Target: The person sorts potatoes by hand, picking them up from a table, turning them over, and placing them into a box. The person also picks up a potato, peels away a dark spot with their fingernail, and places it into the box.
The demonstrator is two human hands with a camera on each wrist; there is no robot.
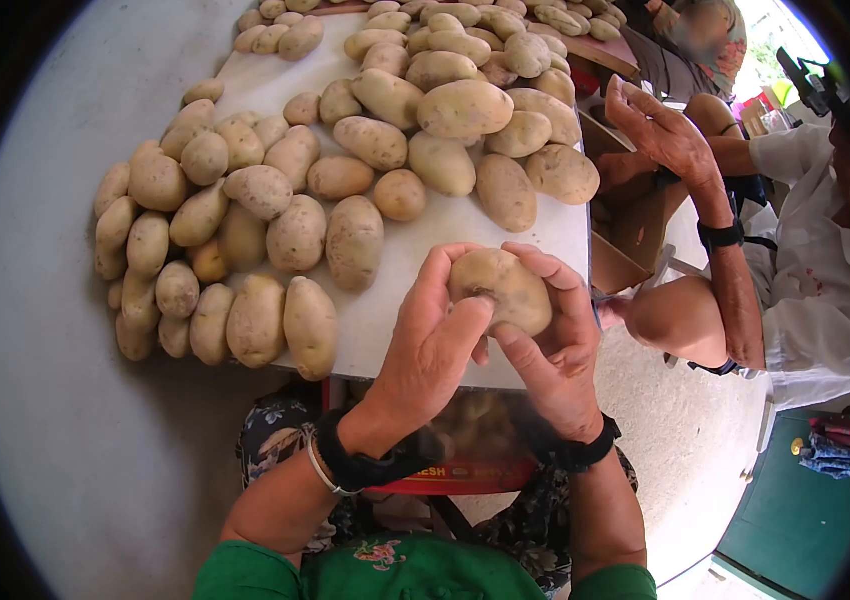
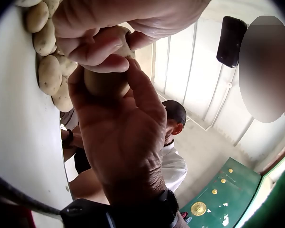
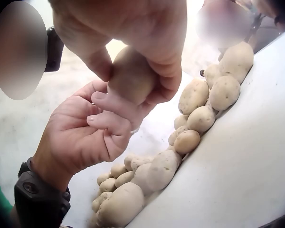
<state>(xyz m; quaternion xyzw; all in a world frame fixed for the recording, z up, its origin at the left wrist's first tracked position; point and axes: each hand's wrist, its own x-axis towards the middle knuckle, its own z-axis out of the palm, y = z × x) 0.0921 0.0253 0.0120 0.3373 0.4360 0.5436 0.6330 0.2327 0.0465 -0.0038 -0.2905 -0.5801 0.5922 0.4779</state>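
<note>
Both hands hold one potato (image 1: pixel 507 285) between them, close over the near edge of the table. The left hand (image 1: pixel 423 345) has its fingers along the potato's left side, and its thumb presses by a dark blemish on the skin. On the other side, the right hand (image 1: pixel 560 350) curls its fingers round the potato with the thumb at its lower edge. In the left wrist view the potato (image 2: pixel 107 83) is partly covered by fingers. The right wrist view shows the potato (image 3: pixel 132 76) under the right hand, with the left fingers below it.
Many potatoes (image 1: pixel 355 243) lie in rows and heaps on the white table (image 1: pixel 400 300). A red crate (image 1: pixel 455 475) holding potatoes stands under the near edge. To the right sits another person in a white shirt (image 1: pixel 825 270), near a cardboard box (image 1: pixel 635 225).
</note>
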